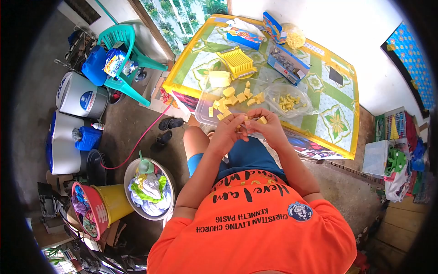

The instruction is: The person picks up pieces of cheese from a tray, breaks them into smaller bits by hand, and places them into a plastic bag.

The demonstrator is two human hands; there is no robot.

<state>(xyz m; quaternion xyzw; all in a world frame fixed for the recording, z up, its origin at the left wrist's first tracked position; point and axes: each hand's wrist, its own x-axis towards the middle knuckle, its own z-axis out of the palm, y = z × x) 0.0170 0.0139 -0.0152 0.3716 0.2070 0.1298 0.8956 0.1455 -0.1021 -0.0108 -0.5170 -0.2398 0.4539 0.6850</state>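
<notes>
Yellow chunks (229,92) lie in a clear plastic tray (201,108) at the table's near edge, beside a larger pale yellow block (220,79). My left hand (229,132) and my right hand (266,127) meet in front of the tray, fingertips pinched together around a small yellow piece. Another yellow chunk (262,120) rests against the fingers of my right hand. To the right of the tray, a round clear container (305,111) holds smaller yellow pieces (288,102). Behind the tray stands a yellow slotted rack (237,63).
Blue boxes (287,63) and a bowl of pale pieces (295,39) stand farther back on the table (355,137). On the left are a green chair (122,73), a laundry basin (168,211) and a pink hose (137,145). Crates (377,157) stand at the right.
</notes>
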